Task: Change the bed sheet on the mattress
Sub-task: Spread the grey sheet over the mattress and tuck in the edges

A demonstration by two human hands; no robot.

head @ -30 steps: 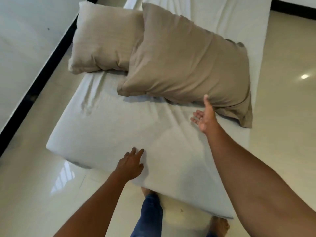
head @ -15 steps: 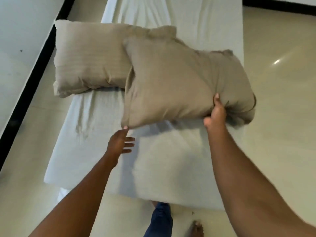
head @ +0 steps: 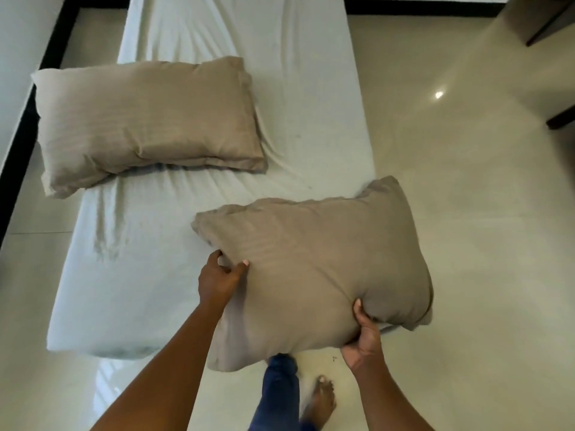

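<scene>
Mattress (head: 149, 275) is now losing one pillow (head: 311, 275). Left hand (head: 217, 279) and right hand (head: 362, 339) are gripping it; second pillow (head: 146, 119) is waiting.

A glossy cream tiled floor (head: 466, 244) lay all around, with a small bright spot of light (head: 438, 94) reflected on it at right. A black skirting band (head: 21, 144) ran along the white wall (head: 15, 32) at left. Dark furniture pieces (head: 561, 120) showed at far right.

Your left forearm (head: 174, 362) and right forearm (head: 384, 396) are bare; blue denim trousers (head: 280, 396) cover your leg; your foot (head: 322, 399) is unshod.
</scene>
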